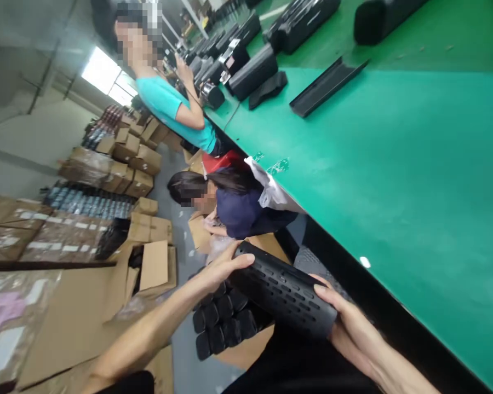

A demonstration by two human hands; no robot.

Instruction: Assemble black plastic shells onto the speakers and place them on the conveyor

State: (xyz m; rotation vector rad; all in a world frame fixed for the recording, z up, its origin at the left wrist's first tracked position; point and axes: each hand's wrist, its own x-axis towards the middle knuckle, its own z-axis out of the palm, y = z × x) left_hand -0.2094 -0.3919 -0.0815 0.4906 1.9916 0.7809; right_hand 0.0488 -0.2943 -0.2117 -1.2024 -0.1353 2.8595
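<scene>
A long black housing with rows of small slots [285,293] is held at a tilt between my two hands, off the left edge of the workbench. My left hand [230,261] grips its far end, the thumb lying on top and the other fingers hidden. At the near end my right hand [340,313] is closed around it, thumb on the slotted face. Beneath it, several black rounded-end parts [224,323] stand packed together in a cardboard box [248,347].
The green workbench [394,180] carries a black channel-shaped cover [326,87] and several black housings [254,71]. A person in navy [246,210] bends over boxes beside the bench; another in turquoise [172,106] stands farther back. Stacked cartons [78,317] fill the left.
</scene>
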